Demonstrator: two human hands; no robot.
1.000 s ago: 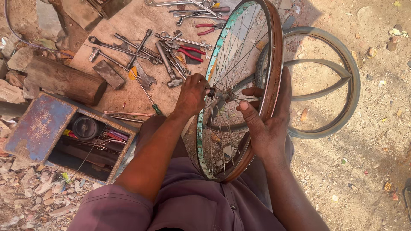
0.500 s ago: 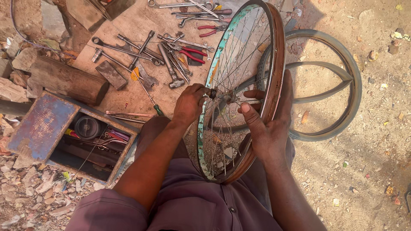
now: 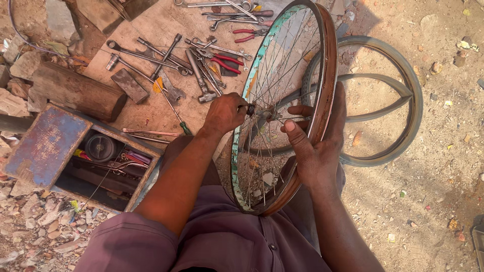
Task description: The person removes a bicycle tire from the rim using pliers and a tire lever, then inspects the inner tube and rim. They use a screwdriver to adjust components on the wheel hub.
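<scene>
Bicycle wheel rim: metal, rust-brown outside, flaking turquoise paint inside; spokes thin bare wire, dull. Tyre at 3 o'clock of the rim: matt grey rubber, dusty. Spanners at 10 o'clock: worn steel, faint sheen. Pliers: glossy red plastic grips. Block: rough weathered wood. Toolbox lid: scuffed blue-painted metal, rusted patches. Ground: dry, gritty earth.

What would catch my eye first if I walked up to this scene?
The spoked bicycle wheel, held upright at the centre: the left hand pinches its hub and the right hand grips the rusty rim. Behind lie spanners and red-handled pliers spread on a board, with an open toolbox at left.
</scene>
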